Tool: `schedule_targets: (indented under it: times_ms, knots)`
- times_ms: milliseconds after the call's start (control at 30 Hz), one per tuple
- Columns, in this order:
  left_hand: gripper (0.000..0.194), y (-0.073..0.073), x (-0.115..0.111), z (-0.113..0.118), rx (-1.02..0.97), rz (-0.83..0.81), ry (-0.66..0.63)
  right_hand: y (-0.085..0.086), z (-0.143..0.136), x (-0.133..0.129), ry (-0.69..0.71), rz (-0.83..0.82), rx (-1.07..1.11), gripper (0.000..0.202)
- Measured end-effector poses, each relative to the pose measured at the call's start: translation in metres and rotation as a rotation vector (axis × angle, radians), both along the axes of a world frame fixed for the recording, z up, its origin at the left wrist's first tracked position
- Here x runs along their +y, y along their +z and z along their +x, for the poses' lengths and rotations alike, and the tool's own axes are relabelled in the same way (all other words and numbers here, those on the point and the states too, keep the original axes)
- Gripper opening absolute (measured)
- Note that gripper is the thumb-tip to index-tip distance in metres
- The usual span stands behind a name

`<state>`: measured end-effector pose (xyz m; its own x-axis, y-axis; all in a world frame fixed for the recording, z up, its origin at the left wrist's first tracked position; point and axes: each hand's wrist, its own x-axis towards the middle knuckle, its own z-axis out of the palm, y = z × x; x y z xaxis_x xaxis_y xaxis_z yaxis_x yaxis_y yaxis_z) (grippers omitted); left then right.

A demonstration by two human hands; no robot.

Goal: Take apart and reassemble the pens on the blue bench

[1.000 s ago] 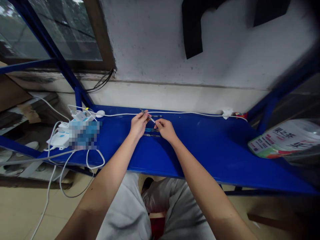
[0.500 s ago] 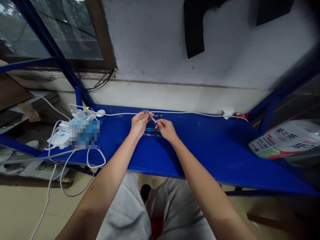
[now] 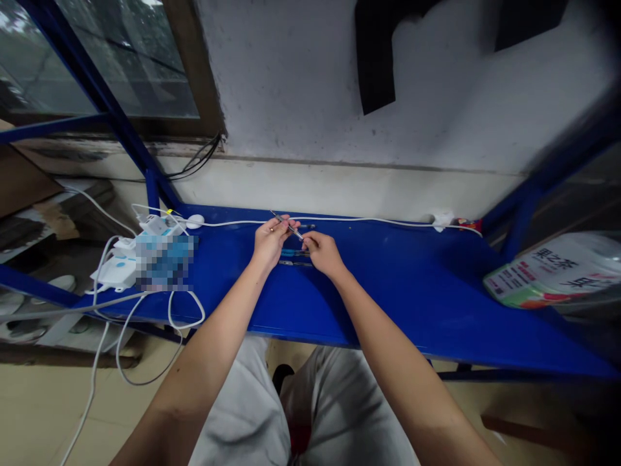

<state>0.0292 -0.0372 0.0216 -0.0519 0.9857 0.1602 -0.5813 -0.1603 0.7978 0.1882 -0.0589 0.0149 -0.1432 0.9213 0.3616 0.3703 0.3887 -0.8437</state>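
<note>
Pinching a slim, pen-like rod (image 3: 296, 233) at the frame's centre, the left hand (image 3: 267, 245) grips its middle and the right hand (image 3: 325, 252) its lower-right end, close but apart. The step looks like fingertip work on that end; the next move seems to call for a steady left grip. Just below, similar slim pieces (image 3: 290, 253) lie on the blue table (image 3: 402, 285); a large bottle (image 3: 538, 278) lies at right.

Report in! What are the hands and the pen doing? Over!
Left hand, right hand: both gripping the pen. Pen: slanted, over the blue table. Close by: other pens lying beneath, white cord behind.
</note>
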Motion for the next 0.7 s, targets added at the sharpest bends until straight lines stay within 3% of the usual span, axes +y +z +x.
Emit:
schedule_targets:
  times_ms: [400,533,700]
  knots:
    - [0.020,0.009,-0.007,-0.006,0.025,0.068,-0.146,0.014,0.008,-0.008,0.409,-0.670,0.585,0.013]
    - [0.022,0.013,-0.010,-0.006,0.008,0.065,-0.179,0.019,0.012,-0.007,0.407,-0.746,0.664,0.007]
    - [0.021,0.010,-0.009,-0.007,0.011,0.025,-0.170,0.024,0.018,-0.001,0.318,-0.702,0.856,0.013]
